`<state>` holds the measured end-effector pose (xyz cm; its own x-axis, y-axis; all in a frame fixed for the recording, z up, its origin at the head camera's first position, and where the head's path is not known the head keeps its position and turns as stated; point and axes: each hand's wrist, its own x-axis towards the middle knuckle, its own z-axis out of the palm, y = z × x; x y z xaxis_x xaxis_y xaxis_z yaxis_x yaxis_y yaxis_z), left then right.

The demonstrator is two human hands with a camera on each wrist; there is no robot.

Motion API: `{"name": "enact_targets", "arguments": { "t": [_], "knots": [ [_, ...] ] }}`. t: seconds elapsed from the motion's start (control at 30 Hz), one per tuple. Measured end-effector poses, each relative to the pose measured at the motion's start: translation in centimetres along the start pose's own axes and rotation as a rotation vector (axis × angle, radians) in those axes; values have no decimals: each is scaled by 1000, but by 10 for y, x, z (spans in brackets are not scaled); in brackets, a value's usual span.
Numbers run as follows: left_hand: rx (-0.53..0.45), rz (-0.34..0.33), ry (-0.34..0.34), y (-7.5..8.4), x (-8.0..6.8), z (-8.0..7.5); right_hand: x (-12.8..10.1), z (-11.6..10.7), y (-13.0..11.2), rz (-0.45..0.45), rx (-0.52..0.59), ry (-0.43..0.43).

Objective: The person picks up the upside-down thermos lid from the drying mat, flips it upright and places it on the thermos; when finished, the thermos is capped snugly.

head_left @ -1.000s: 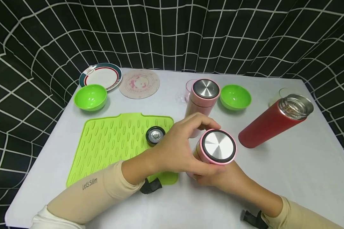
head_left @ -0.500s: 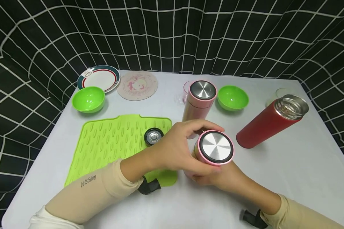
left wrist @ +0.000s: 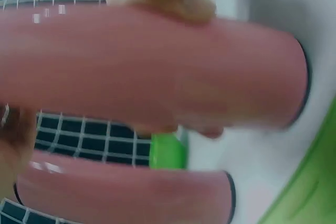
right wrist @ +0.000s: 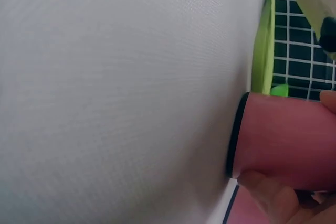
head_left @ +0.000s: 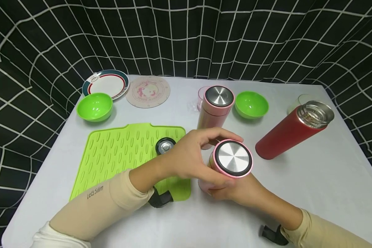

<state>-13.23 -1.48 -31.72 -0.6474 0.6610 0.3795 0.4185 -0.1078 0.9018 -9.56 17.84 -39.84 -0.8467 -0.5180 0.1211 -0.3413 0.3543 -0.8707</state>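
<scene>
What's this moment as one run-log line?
left grip: near pink bottle, upper; right grip: same bottle, lower; far pink bottle: lidded; red bottle: uncapped; black cap: on green mat

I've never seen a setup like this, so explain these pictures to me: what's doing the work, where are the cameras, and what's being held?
There's no machine here, just a person's bare left hand and right hand. The wide pictures come from a camera worn on the head, looking forward and down. The two close ones come from a camera on each wrist; there, the bottles appear sideways.

Both hands hold one silver-topped pink bottle, the left around its upper part, the right lower down.

On the white table, a green mat bears a small black-and-silver piece. Beyond the hands stands a second pink bottle. There are also two green bowls, a plate, a round pink mat and a lidless red flask.
</scene>
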Motion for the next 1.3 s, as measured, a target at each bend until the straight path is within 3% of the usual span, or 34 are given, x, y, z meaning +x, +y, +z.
{"name": "enact_targets", "arguments": {
  "t": [0.07,0.13,0.27,0.33,0.4,0.5,0.57,0.63,0.7,0.8,0.87,0.97,1.07,1.2,1.3],
  "knots": [
    [-43,-25,-61,0,1,-4,0,1,0,2,50,4],
    [-3,-19,-60,3,0,-3,-1,0,0,-8,11,7],
    [186,15,87,10,-4,7,-3,-2,-2,19,-73,15],
    [183,7,123,11,-6,7,-2,-2,-4,35,-22,8],
    [122,-5,94,10,-5,4,-1,-2,-5,30,12,9],
    [22,-48,-4,8,-3,-4,1,-2,-4,25,96,-5],
    [41,-47,-30,8,-3,-4,-1,-3,-2,17,48,3],
    [118,-36,0,10,-4,0,-3,-3,-1,2,-6,11],
    [185,-13,78,12,-6,7,-4,-4,-1,11,-74,22],
    [184,-9,149,13,-7,12,-4,-3,-2,43,-85,24],
    [104,-19,133,10,-6,10,-2,-2,-2,65,-58,18],
    [-16,-66,55,4,-4,4,-1,0,1,47,-4,15],
    [-57,-94,9,-2,-3,1,0,1,2,22,12,13],
    [-20,-89,-5,-2,-5,1,-2,1,2,11,32,5],
    [104,-98,-35,4,-12,-1,-8,-1,0,29,-7,33]
  ]
}}
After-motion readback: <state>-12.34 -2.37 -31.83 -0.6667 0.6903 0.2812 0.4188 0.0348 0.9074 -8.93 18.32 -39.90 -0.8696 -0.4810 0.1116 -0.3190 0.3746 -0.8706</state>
